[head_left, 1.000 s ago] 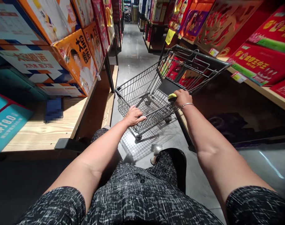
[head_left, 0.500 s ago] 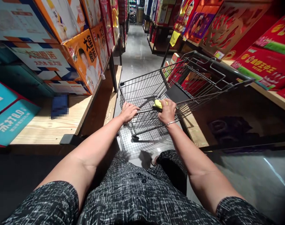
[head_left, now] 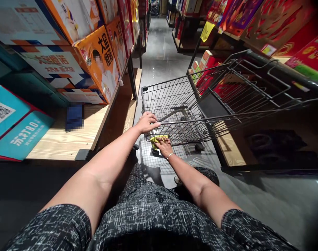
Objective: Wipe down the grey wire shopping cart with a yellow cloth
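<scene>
So I've got a shopping cart [head_left: 213,106] parked at a slant in the aisle, handle end off to the right, the other end nearer the left side. The left hand [head_left: 147,122] is on the top rail at that left end, fingers bent over the wire and thumb lying along it, so it's basically gripping the rail. The right hand [head_left: 164,147] is lower down and a bit nearer, with its fingers curled around a yellow cloth [head_left: 155,140], or something cloth-like, pinching it up against the outside of the basket wire. The cloth has a dark edge and sits just below the left hand, by the near left corner. There's a thin bracelet [head_left: 169,156] on the right wrist.

On the left there's a wooden shelf [head_left: 54,141] with stacked orange and white boxes [head_left: 98,64], a teal box [head_left: 20,129] at the near end, and a small dark blue item [head_left: 74,116] between them, too blurred to make out. Over on the right, red boxes [head_left: 310,59] sit beyond the cart handle, and a yellow tag [head_left: 207,31] hangs farther along. Shiny gray floor [head_left: 160,45] runs off to the far end.
</scene>
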Demonstrator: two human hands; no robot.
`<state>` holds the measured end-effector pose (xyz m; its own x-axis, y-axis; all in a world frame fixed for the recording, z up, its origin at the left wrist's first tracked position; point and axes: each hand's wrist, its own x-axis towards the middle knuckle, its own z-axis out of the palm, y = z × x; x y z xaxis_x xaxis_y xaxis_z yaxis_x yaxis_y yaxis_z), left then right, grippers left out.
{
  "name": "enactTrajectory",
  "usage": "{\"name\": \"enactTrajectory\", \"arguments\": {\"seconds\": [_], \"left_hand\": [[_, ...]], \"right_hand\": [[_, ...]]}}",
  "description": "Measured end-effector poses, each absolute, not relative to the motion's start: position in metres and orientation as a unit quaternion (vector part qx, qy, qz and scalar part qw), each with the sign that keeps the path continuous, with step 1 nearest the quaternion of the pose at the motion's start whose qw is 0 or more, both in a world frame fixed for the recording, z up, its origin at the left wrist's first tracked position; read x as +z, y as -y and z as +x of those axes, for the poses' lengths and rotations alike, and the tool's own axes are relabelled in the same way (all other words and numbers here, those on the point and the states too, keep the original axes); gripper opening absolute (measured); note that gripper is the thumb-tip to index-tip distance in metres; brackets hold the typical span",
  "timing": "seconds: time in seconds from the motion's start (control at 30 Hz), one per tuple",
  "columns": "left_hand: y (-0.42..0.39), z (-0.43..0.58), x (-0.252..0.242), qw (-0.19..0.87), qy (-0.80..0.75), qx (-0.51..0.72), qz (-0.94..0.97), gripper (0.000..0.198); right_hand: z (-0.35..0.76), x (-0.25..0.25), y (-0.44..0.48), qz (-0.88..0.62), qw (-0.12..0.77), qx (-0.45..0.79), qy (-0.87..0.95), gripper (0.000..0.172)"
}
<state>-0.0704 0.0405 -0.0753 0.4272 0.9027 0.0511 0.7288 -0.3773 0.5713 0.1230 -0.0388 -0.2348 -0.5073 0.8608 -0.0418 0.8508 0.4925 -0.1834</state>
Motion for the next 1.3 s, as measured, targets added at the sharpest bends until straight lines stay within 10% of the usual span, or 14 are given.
{"name": "enactTrajectory", "arguments": {"seconds": [0.23, 0.6, 1.03, 1.3], "left_hand": [[-0.042, -0.07, -0.075, 0.224, -0.501, 0.183, 0.816, 0.028], [-0.034, -0.066, -0.05, 0.18, -0.536, 0.065, 0.822, 0.039], [-0.004, -0.022, -0.054, 0.093, -0.529, 0.07, 0.841, 0.038], [-0.037, -0.058, -0.056, 0.077, -0.548, 0.092, 0.828, 0.044]], "right_hand": [[0.144, -0.256, 0.042, -0.507, -0.006, 0.114, 0.854, 0.04], [0.209, -0.15, 0.007, -0.506, 0.382, -0.163, 0.756, 0.033], [0.173, -0.28, 0.03, -0.52, 0.146, 0.094, 0.836, 0.035], [0.19, -0.24, 0.004, -0.52, 0.225, 0.039, 0.823, 0.032]]}}
